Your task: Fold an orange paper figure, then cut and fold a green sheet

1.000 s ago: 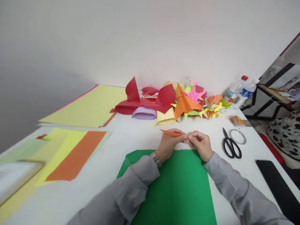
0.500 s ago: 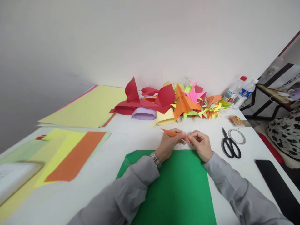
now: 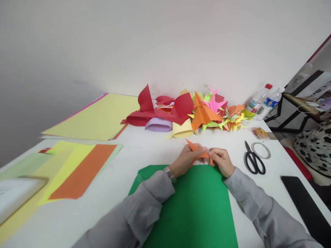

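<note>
Between my two hands, just above the far edge of a green sheet, is a small folded orange paper piece with a pointed end toward the upper left. My left hand, a metal watch at its wrist, grips the body of the piece between thumb and fingers. With thumb and forefinger my right hand pinches its right end, where a short flap hangs down. My fingers partly hide the folds.
Behind my hands lie red curled paper shapes and a large orange folded paper plane. Scissors, a tape roll and a black slab are on the right. Coloured sheets spread at the left; bottles stand at the back right.
The orange paper piece has turned in my hands: its tip points more upward and more of its face shows. Both hands keep hold of it in nearly the same place.
</note>
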`<state>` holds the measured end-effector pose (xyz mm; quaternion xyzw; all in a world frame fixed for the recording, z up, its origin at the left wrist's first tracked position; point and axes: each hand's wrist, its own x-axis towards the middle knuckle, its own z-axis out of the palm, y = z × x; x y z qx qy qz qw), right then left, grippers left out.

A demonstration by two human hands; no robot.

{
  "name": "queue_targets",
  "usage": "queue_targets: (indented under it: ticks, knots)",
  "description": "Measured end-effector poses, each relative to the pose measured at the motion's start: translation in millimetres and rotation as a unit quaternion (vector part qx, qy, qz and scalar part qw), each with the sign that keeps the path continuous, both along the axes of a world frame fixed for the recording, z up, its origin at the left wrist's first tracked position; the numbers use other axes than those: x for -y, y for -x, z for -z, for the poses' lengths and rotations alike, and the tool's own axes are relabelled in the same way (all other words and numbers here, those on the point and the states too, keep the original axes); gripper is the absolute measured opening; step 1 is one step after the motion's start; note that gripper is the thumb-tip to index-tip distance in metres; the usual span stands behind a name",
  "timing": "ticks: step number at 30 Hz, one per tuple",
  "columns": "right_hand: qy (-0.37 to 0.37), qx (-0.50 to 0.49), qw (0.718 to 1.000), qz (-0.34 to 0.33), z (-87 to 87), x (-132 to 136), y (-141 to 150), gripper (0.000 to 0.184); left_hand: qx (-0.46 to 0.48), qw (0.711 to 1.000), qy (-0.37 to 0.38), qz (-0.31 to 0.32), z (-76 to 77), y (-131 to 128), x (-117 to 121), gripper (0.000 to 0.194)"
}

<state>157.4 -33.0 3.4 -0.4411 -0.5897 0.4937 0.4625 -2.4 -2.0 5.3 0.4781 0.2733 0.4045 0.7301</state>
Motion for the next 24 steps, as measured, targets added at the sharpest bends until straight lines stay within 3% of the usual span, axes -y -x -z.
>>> queue_targets:
  ticks: [4,11,24]
  knots:
    - [-0.01,-0.025,1.0,0.007,-0.7,0.5,1.1,0.048,-0.013,1.0,0.011,0.016,-3.1,2.6,-2.2,0.035]
    - [0.055,-0.132,0.989,0.031,6.0,-2.3,5.9,0.045,-0.036,0.999,0.013,0.004,-1.4,1.6,-4.5,0.036]
    - [0.086,-0.126,0.988,0.021,4.4,-3.7,4.5,0.047,-0.054,0.998,0.004,-0.04,-1.7,0.9,-2.5,0.036]
